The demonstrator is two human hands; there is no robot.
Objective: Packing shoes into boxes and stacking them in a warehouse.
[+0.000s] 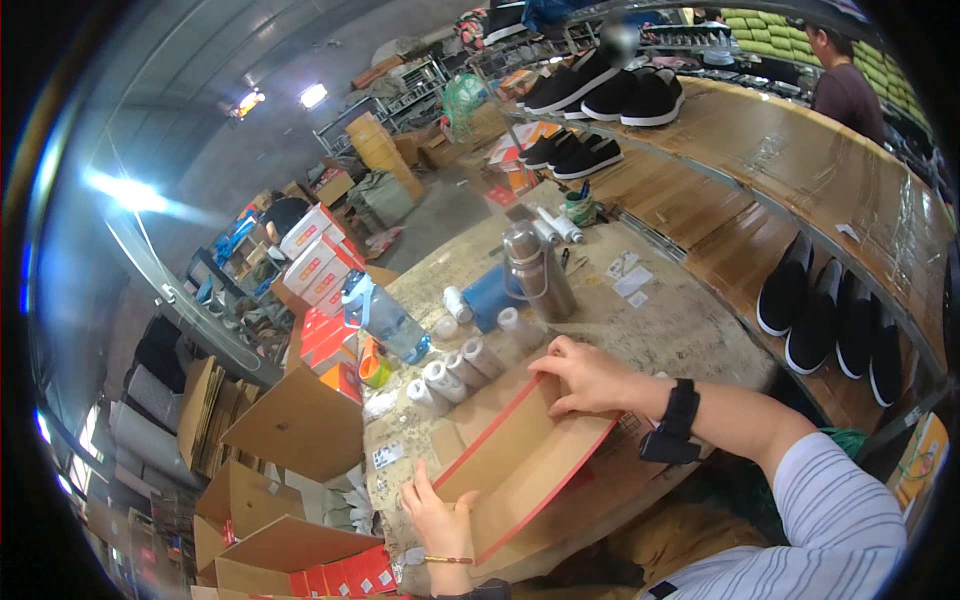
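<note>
A shallow brown cardboard shoebox lid (pixel 530 455) with red edges lies tilted across the near part of the worktable (pixel 640 350). My right hand (pixel 585 378) grips its right end, with thumb and fingers bent over the wall. At the opposite end, my left hand (pixel 437 515) closes on the near-left wall, its thumb toward the inside. Flat cardboard shows beneath and behind the lid. Just past it stand several white rolls (pixel 455 375). A steel thermos (pixel 537 270) rises beyond my right hand.
A large clear-blue water bottle (pixel 385 315) and an orange tape dispenser (pixel 374 364) sit along the table's left edge. Open cartons (pixel 300 420) crowd the left side. On the right, a shelf (pixel 790 170) carries black shoes (pixel 830 310); another person (pixel 845 85) is behind it.
</note>
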